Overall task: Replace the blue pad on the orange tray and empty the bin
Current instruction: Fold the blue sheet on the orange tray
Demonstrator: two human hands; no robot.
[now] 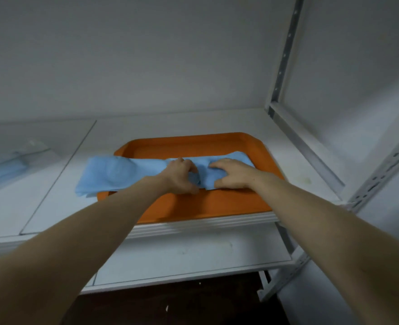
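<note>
Left hand [180, 175] fingers curl round bunched blue pad [114, 174], likely spreading it; right hand [231, 173], fingers flat, pins it to orange tray [193, 208].

Single head-worn wide-angle view, looking forward and steeply down, set near above a white metal shelf [193, 125], flat orange plastic tray [205, 207] around frame centre, shelf upright at right, left edge blurred, perhaps lens softness.
</note>
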